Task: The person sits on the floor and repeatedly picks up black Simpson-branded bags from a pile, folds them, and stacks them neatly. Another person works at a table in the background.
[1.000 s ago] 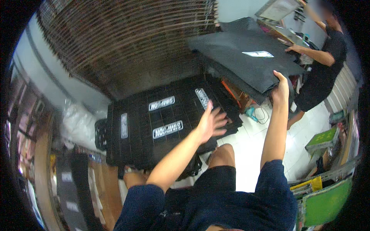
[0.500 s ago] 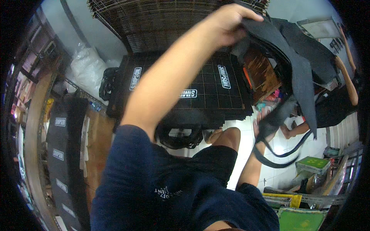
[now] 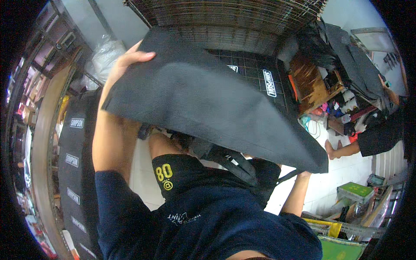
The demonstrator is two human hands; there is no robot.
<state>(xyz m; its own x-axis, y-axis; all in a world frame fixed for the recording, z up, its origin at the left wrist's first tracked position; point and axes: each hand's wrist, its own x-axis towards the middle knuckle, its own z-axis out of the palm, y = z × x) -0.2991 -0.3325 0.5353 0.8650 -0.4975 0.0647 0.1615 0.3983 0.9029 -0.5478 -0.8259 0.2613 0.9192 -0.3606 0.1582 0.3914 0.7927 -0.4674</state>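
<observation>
The black cloth spreads open on the near side of the stack, hiding much of it — a moment ago it hung bunched to the stack's right. The left hand has swung over to the stack's left, clamped on the cloth's edge. Most of the right hand, near and right of the stack, is hidden; I can't tell its grip. Behind the stack — the wire rack.

The wide, head-worn fisheye camera looks steeply down past the wearer's navy T-shirt, close above the black fabric sheet. Its upper edge reaches forward to the wire rack.
</observation>
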